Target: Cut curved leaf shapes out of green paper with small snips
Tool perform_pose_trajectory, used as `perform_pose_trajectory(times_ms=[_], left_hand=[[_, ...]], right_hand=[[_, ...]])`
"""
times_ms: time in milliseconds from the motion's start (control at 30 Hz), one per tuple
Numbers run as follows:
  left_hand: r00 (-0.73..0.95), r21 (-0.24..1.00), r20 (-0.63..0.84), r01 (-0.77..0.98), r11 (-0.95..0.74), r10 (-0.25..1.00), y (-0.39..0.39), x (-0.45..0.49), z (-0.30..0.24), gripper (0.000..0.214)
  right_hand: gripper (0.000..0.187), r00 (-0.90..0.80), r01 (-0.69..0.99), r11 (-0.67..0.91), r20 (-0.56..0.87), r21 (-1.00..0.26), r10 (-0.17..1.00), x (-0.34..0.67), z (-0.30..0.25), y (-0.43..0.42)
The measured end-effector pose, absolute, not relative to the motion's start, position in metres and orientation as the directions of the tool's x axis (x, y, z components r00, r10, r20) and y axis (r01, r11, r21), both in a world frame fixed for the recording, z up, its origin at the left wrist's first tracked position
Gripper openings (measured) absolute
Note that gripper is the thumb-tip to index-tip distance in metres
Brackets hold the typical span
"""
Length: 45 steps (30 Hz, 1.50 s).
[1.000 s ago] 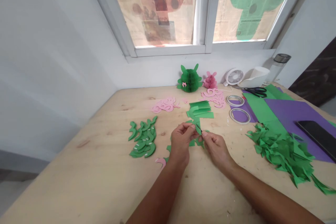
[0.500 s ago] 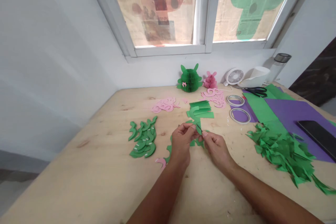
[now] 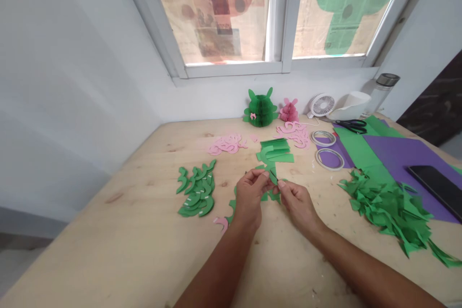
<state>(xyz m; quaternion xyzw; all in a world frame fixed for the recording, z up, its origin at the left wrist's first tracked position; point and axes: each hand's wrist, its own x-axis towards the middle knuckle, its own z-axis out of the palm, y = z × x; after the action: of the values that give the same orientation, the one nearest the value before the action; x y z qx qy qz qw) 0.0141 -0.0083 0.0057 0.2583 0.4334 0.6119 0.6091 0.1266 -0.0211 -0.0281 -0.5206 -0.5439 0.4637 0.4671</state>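
Here at the pale wooden table, the left hand and right hand pinch a green paper strip together, right below the newspaper-covered window!

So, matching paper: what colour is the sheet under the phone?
The sheet is purple; head view.

The worktop is pale, unvarnished wood, smooth but marked by knots and scuffs. The green paper cutout and the green paper scraps look matt, as does the purple card, while the scissors pair black plastic handles with metal blades and the phone has a glossy black face; the bottle is clear with a metal-looking cap.
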Motion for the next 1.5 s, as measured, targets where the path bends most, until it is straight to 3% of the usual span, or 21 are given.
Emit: perform_pose_trajectory(times_ms=[300, 533, 833, 1000, 1200, 1500], left_hand=[[-0.134, 0.849, -0.2, -0.518, 0.104, 0.97, -0.006, 0.011, 0.006, 0.016], [-0.173, 0.878, -0.202, -0.467, 0.1, 0.964, 0.003, -0.004, 0.006, 0.018], [0.215, 0.96, -0.158, -0.197, 0.201, 0.964, -0.002, -0.006, 0.008, 0.014], [0.207, 0.976, -0.123, -0.152, 0.157, 0.97, -0.004, -0.001, 0.004, 0.011], [0.315, 0.952, -0.201, -0.159, 0.26, 0.927, -0.004, 0.007, -0.001, 0.02], [0.139, 0.945, -0.204, -0.23, 0.232, 0.969, 0.0, 0.006, -0.004, 0.02]], right_hand=[[0.044, -0.057, 0.153, 0.072, 0.064, -0.986, 0.996, 0.127, -0.027, -0.023], [0.046, -0.039, 0.077, -0.01, -0.013, -0.997, 0.999, 0.135, -0.02, -0.019], [0.032, 0.03, -0.049, -0.019, -0.02, -0.999, 0.999, 0.146, -0.01, -0.011], [0.028, 0.076, -0.055, -0.026, -0.03, -0.998, 0.997, 0.144, -0.013, -0.01], [0.025, 0.166, -0.114, 0.002, -0.017, -0.994, 0.986, 0.142, -0.021, -0.01], [0.026, 0.185, -0.075, -0.017, -0.031, -0.997, 0.982, 0.14, -0.019, -0.01]])
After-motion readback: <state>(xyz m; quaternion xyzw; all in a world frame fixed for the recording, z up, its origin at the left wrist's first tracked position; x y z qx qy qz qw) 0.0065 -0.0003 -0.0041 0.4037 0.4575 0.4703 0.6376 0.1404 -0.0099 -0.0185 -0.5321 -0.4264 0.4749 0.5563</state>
